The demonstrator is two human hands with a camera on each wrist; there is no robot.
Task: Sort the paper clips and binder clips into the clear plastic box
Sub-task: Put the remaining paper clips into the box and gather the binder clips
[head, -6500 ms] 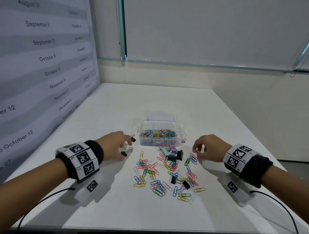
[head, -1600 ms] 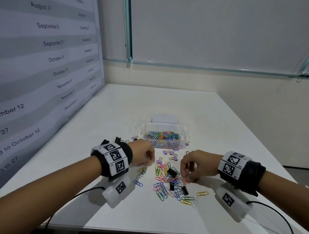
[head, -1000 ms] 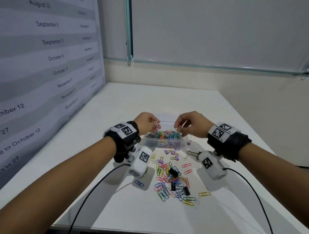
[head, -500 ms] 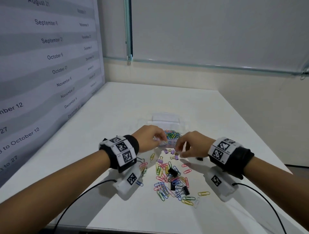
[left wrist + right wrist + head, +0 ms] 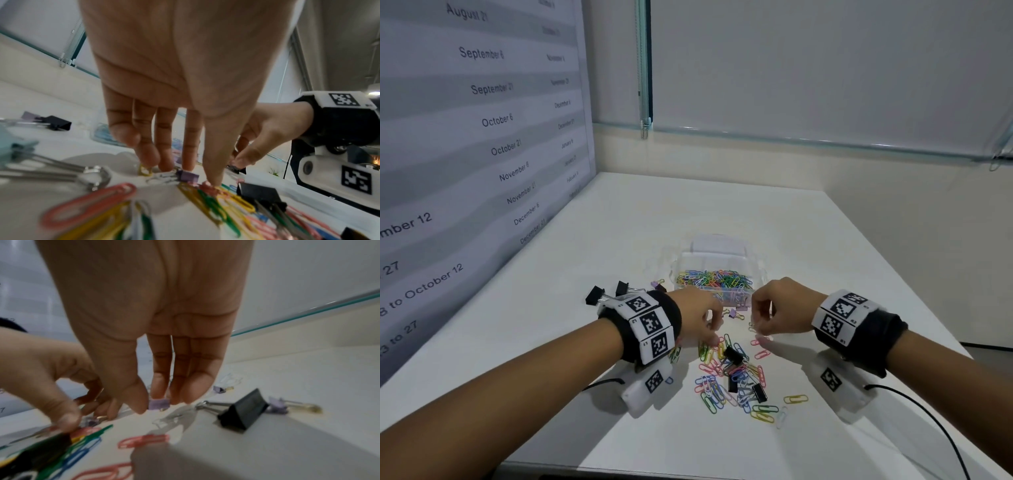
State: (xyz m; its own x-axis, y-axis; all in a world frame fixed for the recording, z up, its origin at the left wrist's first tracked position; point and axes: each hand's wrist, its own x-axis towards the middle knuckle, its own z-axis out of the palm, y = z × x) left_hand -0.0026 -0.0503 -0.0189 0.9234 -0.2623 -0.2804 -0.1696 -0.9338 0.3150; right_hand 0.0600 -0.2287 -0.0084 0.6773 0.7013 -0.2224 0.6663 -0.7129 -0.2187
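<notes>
The clear plastic box (image 5: 717,270) sits on the white surface (image 5: 619,240) at about 12 o'clock from the hands, its near compartment heaped with coloured paper clips (image 5: 714,279); a few lilac binder clips lie inside against its near wall. Loose paper clips (image 5: 726,383) in mixed colours are scattered at 6 o'clock from the box, with three black binder clips (image 5: 732,356) among them.

The left hand (image 5: 700,320) is down at the 11 o'clock edge of that scatter. From the left wrist view its fingers (image 5: 146,151) point almost straight down, tips touching the surface around a small lilac binder clip (image 5: 188,176) and a yellow paper clip (image 5: 145,169), the thumb tip on a pink clip; the fingers look extended, not yet closed on anything.

The right hand (image 5: 780,311) hovers at 1 o'clock from the scatter (just beside the left hand). Its fingers (image 5: 160,386) hang nearly straight with another lilac binder clip (image 5: 158,404) at the tips between thumb and forefinger; whether it is actually pinched I cannot tell.

Two larger black binder clips (image 5: 595,295) lie at 9 o'clock from the box, beyond the left wrist, with a lilac one near them. A wall chart of dates (image 5: 482,120) stands along the surface's left edge.
</notes>
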